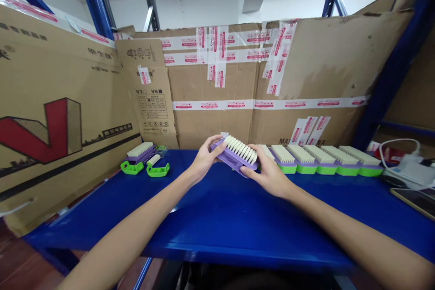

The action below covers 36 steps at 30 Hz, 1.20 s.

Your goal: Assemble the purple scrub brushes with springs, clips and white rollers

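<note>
Both my hands hold one purple brush (236,154) with cream bristles above the blue shelf (217,217), bristles facing up and tilted. My left hand (205,158) grips its left end, fingers curled around it. My right hand (270,172) grips its right end from below and beside. Right of it a row of several finished brushes (316,159), purple with green bases, lies side by side along the back.
At the back left lie another purple brush (140,152) and two green handles (146,168). Taped cardboard boxes (288,86) wall the back and left. A white charger with cable (408,165) and a phone (416,200) sit at the right.
</note>
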### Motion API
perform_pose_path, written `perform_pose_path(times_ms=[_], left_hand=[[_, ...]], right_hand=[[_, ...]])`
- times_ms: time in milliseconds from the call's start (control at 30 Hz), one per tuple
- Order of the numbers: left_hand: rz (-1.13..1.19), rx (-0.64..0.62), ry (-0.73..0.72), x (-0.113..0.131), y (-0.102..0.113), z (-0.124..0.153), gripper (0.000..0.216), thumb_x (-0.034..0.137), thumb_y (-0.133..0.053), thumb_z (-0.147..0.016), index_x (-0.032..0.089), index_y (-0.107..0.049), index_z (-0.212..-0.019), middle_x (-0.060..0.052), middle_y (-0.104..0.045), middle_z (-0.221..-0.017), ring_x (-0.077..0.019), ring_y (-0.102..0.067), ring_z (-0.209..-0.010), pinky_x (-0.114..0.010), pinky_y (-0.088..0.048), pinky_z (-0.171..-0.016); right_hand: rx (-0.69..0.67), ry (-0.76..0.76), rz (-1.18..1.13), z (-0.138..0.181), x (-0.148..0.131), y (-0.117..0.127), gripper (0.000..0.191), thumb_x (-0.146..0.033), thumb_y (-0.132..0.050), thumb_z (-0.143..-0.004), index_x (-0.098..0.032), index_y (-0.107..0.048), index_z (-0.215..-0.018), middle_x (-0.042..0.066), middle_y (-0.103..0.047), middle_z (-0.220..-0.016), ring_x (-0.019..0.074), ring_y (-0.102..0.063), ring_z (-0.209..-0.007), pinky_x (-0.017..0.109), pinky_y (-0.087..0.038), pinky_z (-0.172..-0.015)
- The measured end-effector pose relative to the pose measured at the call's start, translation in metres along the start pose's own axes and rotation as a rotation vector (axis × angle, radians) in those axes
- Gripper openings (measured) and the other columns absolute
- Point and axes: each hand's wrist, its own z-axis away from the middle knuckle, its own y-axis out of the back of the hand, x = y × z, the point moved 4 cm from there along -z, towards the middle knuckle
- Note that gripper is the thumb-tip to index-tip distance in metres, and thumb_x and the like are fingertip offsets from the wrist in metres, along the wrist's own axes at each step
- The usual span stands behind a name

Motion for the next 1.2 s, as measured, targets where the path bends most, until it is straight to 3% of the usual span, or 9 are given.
perform_pose_path(times_ms=[267,467,567,700,800,900,1000,1200], left_hand=[[0.018,-0.122,0.047,0.0,-0.006,0.005,0.076,0.054,-0.097,-0.072,0.025,-0.065,-0.135,-0.013,-0.069,-0.123,-0.027,-0.072,-0.1,-0.039,-0.065,-0.078],[-0.007,-0.098,0.053,-0.004,-0.006,0.005,0.077,0.04,-0.101,-0.068,0.023,-0.063,-0.133,-0.012,-0.07,-0.124,-0.0288,-0.072,-0.106,-0.041,-0.064,-0.083],[0.035,-0.073,0.056,-0.002,-0.006,0.004,0.076,0.041,-0.099,-0.071,0.022,-0.061,-0.133,-0.011,-0.071,-0.12,-0.0273,-0.072,-0.104,-0.042,-0.063,-0.085],[0.074,-0.055,0.014,0.003,-0.006,0.004,0.068,0.039,-0.098,-0.074,0.02,-0.062,-0.129,-0.011,-0.071,-0.117,-0.024,-0.071,-0.102,-0.037,-0.059,-0.088],[0.093,-0.073,0.025,0.001,-0.006,0.003,0.067,0.038,-0.099,-0.073,0.018,-0.064,-0.127,-0.011,-0.072,-0.117,-0.0229,-0.07,-0.103,-0.036,-0.057,-0.09],[0.094,-0.124,0.081,-0.003,-0.006,0.004,0.069,0.041,-0.101,-0.07,0.018,-0.068,-0.126,-0.012,-0.073,-0.116,-0.0237,-0.071,-0.104,-0.038,-0.056,-0.093],[0.056,-0.21,0.117,-0.005,-0.009,0.006,0.071,0.04,-0.102,-0.067,0.02,-0.071,-0.127,-0.012,-0.074,-0.12,-0.0254,-0.071,-0.108,-0.04,-0.054,-0.098],[-0.084,-0.282,0.085,0.001,-0.006,0.004,0.073,0.043,-0.097,-0.075,0.023,-0.068,-0.139,-0.017,-0.07,-0.138,-0.0289,-0.07,-0.119,-0.042,-0.055,-0.102]], right_hand=[[0.083,0.025,-0.145,0.002,0.001,-0.001,0.061,-0.058,-0.07,-0.097,-0.027,-0.046,-0.144,0.014,-0.065,-0.139,0.0353,-0.065,-0.126,0.054,-0.055,-0.106],[0.087,-0.024,-0.279,0.0,0.001,-0.006,0.059,-0.062,-0.068,-0.098,-0.027,-0.047,-0.14,0.012,-0.065,-0.132,0.032,-0.066,-0.121,0.052,-0.058,-0.102],[0.036,-0.071,-0.419,-0.003,-0.001,-0.013,0.061,-0.066,-0.069,-0.095,-0.027,-0.048,-0.138,0.013,-0.064,-0.136,0.0312,-0.064,-0.125,0.049,-0.06,-0.101],[-0.082,-0.19,-0.785,-0.006,-0.007,-0.023,0.064,-0.075,-0.062,-0.095,-0.027,-0.051,-0.136,0.016,-0.063,-0.143,0.0307,-0.069,-0.119,0.046,-0.064,-0.09],[-0.139,-0.294,-0.915,-0.006,-0.011,-0.024,0.064,-0.077,-0.042,-0.102,-0.024,-0.059,-0.135,0.018,-0.071,-0.132,0.0286,-0.073,-0.106,0.042,-0.065,-0.08],[-0.204,-0.375,-0.916,-0.005,-0.011,-0.025,0.068,-0.077,-0.036,-0.104,-0.022,-0.066,-0.131,0.016,-0.077,-0.114,0.0278,-0.075,-0.095,0.04,-0.065,-0.073],[-0.198,-0.435,-0.925,-0.002,-0.007,-0.025,0.062,-0.074,-0.043,-0.103,-0.024,-0.07,-0.127,0.012,-0.079,-0.105,0.0277,-0.077,-0.094,0.043,-0.066,-0.08],[-0.193,-0.46,-0.976,0.0,-0.005,-0.027,0.047,-0.063,-0.059,-0.101,-0.025,-0.074,-0.122,0.011,-0.08,-0.113,0.0279,-0.077,-0.106,0.047,-0.064,-0.095]])
